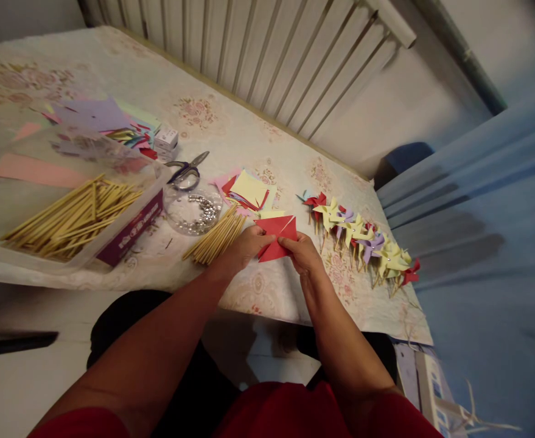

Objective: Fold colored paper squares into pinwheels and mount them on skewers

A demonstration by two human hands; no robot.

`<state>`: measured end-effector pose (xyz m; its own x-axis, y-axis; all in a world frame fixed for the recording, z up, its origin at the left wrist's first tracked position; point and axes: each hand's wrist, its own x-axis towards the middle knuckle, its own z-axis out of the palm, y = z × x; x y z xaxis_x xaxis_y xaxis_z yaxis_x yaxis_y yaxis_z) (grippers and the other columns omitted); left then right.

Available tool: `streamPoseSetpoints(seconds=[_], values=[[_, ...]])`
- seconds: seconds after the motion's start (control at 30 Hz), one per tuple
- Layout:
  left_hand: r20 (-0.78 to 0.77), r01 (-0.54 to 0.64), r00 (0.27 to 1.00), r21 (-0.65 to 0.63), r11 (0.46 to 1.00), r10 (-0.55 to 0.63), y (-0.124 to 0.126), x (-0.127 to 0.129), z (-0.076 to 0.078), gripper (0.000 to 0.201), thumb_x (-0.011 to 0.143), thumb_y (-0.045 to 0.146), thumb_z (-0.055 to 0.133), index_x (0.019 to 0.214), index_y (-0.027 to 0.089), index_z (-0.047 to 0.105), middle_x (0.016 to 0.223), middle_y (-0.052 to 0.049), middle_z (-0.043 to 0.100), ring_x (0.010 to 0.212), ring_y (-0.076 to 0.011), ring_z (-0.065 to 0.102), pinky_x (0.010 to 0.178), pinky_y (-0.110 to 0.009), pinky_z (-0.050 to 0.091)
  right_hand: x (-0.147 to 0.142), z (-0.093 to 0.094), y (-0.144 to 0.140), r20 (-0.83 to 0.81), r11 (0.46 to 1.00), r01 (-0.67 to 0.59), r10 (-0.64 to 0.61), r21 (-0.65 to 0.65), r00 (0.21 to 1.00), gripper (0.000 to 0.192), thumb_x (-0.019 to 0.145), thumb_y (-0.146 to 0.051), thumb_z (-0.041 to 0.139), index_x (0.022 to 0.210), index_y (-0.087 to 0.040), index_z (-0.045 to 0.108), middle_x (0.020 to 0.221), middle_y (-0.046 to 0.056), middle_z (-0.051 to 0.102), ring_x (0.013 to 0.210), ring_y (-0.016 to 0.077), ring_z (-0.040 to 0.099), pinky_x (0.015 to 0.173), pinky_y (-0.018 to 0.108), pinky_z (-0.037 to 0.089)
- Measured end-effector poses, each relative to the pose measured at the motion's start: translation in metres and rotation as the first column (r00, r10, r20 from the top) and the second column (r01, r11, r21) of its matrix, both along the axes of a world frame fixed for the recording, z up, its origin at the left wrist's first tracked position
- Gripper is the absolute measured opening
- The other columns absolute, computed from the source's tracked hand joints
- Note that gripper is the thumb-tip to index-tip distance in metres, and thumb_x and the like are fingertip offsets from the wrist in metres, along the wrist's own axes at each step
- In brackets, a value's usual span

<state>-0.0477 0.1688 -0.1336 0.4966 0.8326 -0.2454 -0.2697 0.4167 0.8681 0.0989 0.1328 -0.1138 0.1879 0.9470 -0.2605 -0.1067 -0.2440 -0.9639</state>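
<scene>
Flowered table [230, 128], beneath stick bundle [215, 237] | clear box [132, 234], left of bundle | pinwheel row [356, 231], well right of bundle | clear dish [176, 210], just left of bundle | red paper [276, 227], near bundle's right | left hand [249, 243], right hand [302, 250], right of bundle: both pinching red paper, thumbs on top

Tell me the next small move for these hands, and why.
Probably bend one corner of the red paper toward its middle: the left hand and right hand pinch it, a slit shows toward its upper-right corner, and the pinwheels nearby have folded-in blades.
</scene>
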Motion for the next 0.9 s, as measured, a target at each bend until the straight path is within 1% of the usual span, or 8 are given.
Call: streamPoseSetpoints(seconds=[0.1,0.27,0.47,0.67,0.77,0.9], values=[[-0.021,0.016,1.000,0.007,1.000,-0.016,0.0001,0.0009,-0.0012,0.011,0.068,0.024,0.067,0.067,0.015,0.062,0.056,0.001,0.060,0.049,-0.0115,0.052,0.048,-0.023,0.038,0.0002,-0.0003,-0.0004,0.005,1.000,-0.001,0.001,-0.001,1.000,0.034,0.054,-0.028,0.081,0.084,-0.016,0.071,0.076,0.004,0.075,0.072,0.0221,0.071,0.076,0.035,0.055],[0.045,0.016,0.999,-0.028,0.999,-0.014,0.0005,0.0024,-0.0036,0.012,0.070,0.024,0.067,0.074,0.014,0.063,0.061,0.000,0.063,0.052,-0.0118,0.053,0.053,-0.024,0.041,-0.0003,0.0005,-0.0006,0.037,1.000,0.016,-0.016,-0.007,0.999,0.033,0.053,-0.027,0.080,0.082,-0.016,0.071,0.074,0.003,0.075,0.068,0.0208,0.069,0.072,0.034,0.055],[0.051,-0.012,0.999,-0.038,0.999,0.014,-0.0002,0.0029,-0.0036,0.012,0.069,0.023,0.069,0.069,0.014,0.062,0.057,0.001,0.060,0.047,-0.0103,0.049,0.052,-0.024,0.041,-0.0019,0.0002,0.0003,0.068,0.999,0.043,-0.043,0.002,0.997,0.028,0.052,-0.026,0.079,0.078,-0.017,0.070,0.074,0.002,0.074,0.063,0.0187,0.067,0.070,0.033,0.054],[0.032,-0.040,0.999,-0.036,0.999,0.041,-0.0012,0.0033,-0.0013,0.011,0.069,0.023,0.069,0.072,0.013,0.066,0.060,-0.002,0.064,0.051,-0.0124,0.054,0.050,-0.024,0.039,-0.0036,-0.0005,0.0008,0.109,0.999,0.040,-0.041,0.009,0.993,0.029,0.054,-0.026,0.077,0.081,-0.017,0.070,0.074,0.002,0.074,0.065,0.0190,0.067,0.069,0.033,0.053],[0.013,-0.049,0.999,-0.035,0.998,0.050,-0.0009,0.0044,-0.0040,0.012,0.070,0.024,0.069,0.072,0.013,0.066,0.060,-0.002,0.065,0.052,-0.0131,0.055,0.051,-0.025,0.040,-0.0041,-0.0013,0.0008,0.098,0.999,0.025,-0.027,0.021,0.995,0.030,0.055,-0.026,0.078,0.082,-0.017,0.071,0.075,0.002,0.074,0.065,0.0188,0.067,0.070,0.033,0.054],[0.027,-0.061,0.998,-0.040,0.997,0.062,-0.0005,0.0062,-0.0085,0.013,0.070,0.026,0.068,0.074,0.014,0.066,0.062,-0.002,0.066,0.053,-0.0142,0.057,0.052,-0.026,0.043,-0.0038,-0.0034,0.0010,0.116,0.999,0.033,-0.035,0.025,0.993,0.030,0.055,-0.027,0.079,0.082,-0.017,0.070,0.075,0.001,0.074,0.065,0.0183,0.067,0.070,0.033,0.054]])
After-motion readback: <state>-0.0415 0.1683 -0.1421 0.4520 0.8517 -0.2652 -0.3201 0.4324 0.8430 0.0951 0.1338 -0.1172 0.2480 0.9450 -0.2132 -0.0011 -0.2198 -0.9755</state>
